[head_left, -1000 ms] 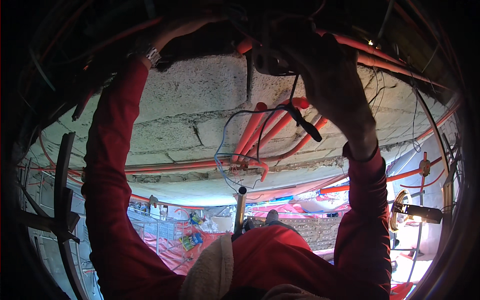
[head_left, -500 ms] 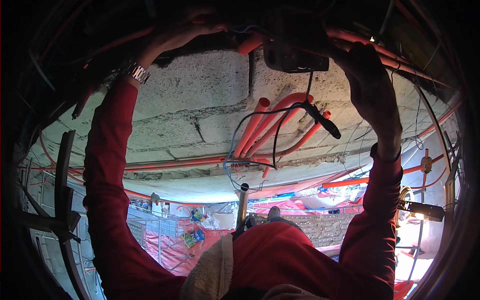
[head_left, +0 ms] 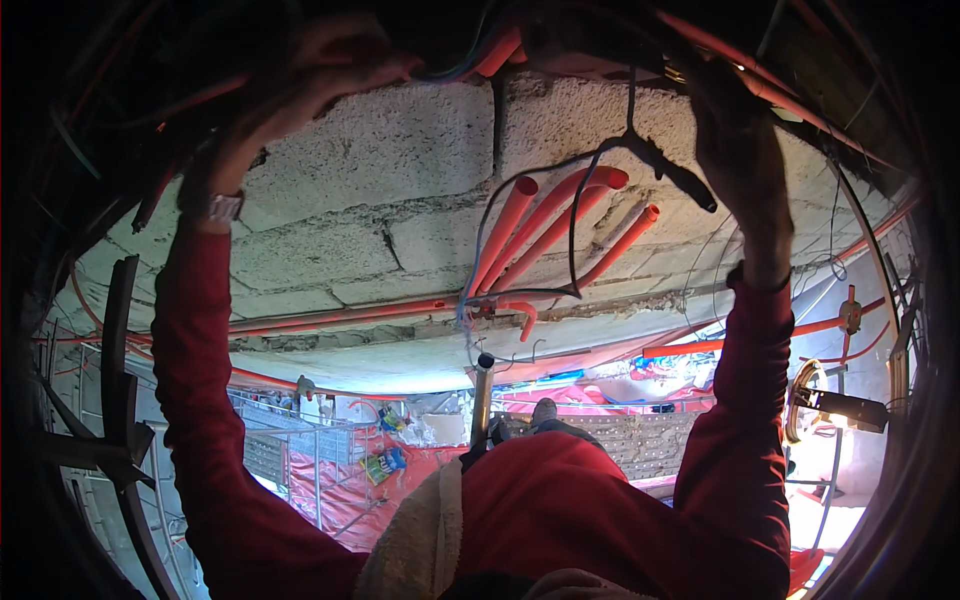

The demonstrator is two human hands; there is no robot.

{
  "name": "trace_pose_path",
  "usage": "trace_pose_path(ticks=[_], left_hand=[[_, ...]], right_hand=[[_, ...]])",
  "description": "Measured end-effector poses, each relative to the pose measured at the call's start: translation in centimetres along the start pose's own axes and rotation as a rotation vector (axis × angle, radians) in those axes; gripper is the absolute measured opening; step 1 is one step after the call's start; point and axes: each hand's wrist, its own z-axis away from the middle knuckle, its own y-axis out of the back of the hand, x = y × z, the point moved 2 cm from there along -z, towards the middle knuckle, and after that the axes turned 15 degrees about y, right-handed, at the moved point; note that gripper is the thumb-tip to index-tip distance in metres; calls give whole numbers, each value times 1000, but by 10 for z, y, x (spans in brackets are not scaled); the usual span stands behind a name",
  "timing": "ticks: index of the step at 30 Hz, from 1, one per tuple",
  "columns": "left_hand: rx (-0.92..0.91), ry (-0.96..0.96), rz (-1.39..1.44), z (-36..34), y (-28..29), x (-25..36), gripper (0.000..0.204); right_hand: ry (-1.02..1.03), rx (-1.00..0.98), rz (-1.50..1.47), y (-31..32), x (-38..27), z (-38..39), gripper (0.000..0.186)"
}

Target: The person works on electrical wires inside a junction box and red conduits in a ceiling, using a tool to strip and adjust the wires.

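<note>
Overhead at the upper left, my left hand (head_left: 335, 65) has its fingertips closed on thin blue and green wires (head_left: 450, 74). The wires run to an orange-red conduit end (head_left: 502, 50). My right hand (head_left: 740, 130) is raised at the upper right in deep shadow, its fingers hard to make out. It is beside a dark boxy object (head_left: 590, 45), and whether it grips that object is hidden. From there hangs a black cable (head_left: 632, 100) with a dark elongated connector (head_left: 680, 178). Its loop crosses several orange-red conduits (head_left: 512, 225) on the block wall (head_left: 400, 180).
Below me stand a metal pole (head_left: 483, 400), a perforated platform (head_left: 650, 440) and metal railings (head_left: 318, 460) by pink sheeting (head_left: 345, 490). A lit work lamp (head_left: 845, 408) is at the right. Dark metal bars (head_left: 118, 400) rise at the left.
My left hand has moved left, drawing the wires with it. The dark box has risen, and its hanging connector has swung up and right. My right hand has shifted slightly.
</note>
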Motion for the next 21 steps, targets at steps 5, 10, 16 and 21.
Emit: trace_pose_path(ticks=[5, 10, 16, 21], left_hand=[[103, -129, 156, 18, 35, 1, 33], [199, -206, 34, 9, 21, 6, 32], [210, -216, 156, -6, 14, 35, 25], [254, -224, 223, -16, 11, 26, 26]], right_hand=[[8, 41, -8, 37, -29, -10, 41], [-30, 145, -377, 34, -36, 1, 41], [-206, 113, -237, 64, -55, 18, 40], [-481, -92, -211, 23, -44, 21, 39]])
